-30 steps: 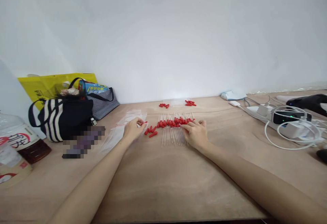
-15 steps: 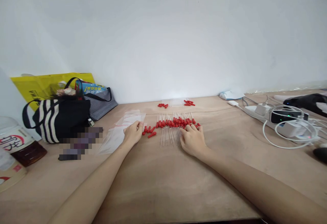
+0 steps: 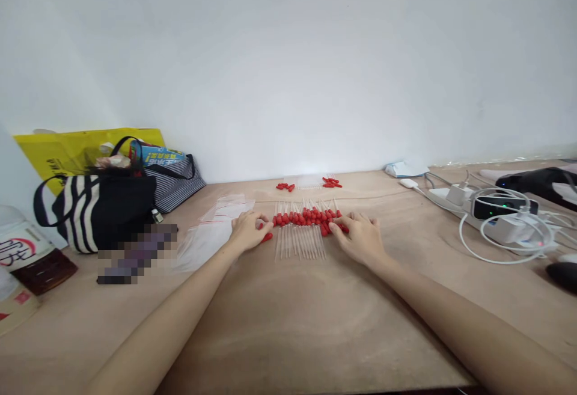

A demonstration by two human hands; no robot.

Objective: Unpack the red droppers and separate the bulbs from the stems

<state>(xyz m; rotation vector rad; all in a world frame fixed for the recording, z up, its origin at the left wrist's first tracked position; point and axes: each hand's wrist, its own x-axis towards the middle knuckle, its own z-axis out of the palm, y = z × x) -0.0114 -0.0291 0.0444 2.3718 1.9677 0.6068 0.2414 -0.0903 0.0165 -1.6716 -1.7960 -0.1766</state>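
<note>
A row of clear thin droppers with red rubber bulbs lies side by side on the wooden table. My left hand rests at the row's left end, fingers curled over a few loose red bulbs. My right hand lies at the right end, its fingertips touching the red bulbs there. Clear zip bags with red seal lines lie just left of my left hand.
Two small heaps of red bulbs sit near the wall. A striped bag and yellow bag stand at the left with a bottle. A power strip with chargers and white cables fills the right side.
My left hand moved right to the row's left end, over the loose bulbs. My right hand shifted right, off the dropper stems to the right end of the row.
</note>
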